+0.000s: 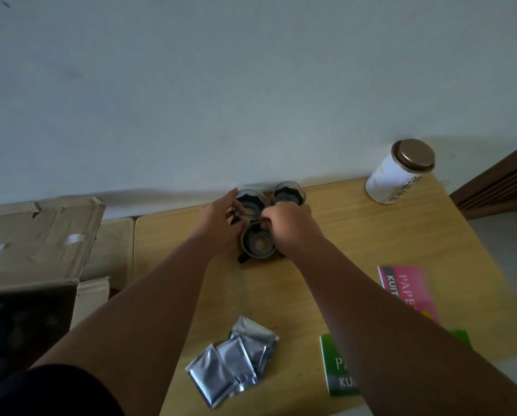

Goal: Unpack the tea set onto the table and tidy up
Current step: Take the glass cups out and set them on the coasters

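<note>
Here the left hand (pixel 221 217) has its grip curled around the far-left glass (pixel 249 202), while the right hand (pixel 287 225) pinches the rim of the near pot (pixel 257 243), probably nudging both into a tight cluster with the second glass (pixel 289 192) by the wall. The desk (pixel 356 235) has open room on the right toward the tin (pixel 398 172); foil sachets (pixel 236 358) lie near its front edge.
</note>
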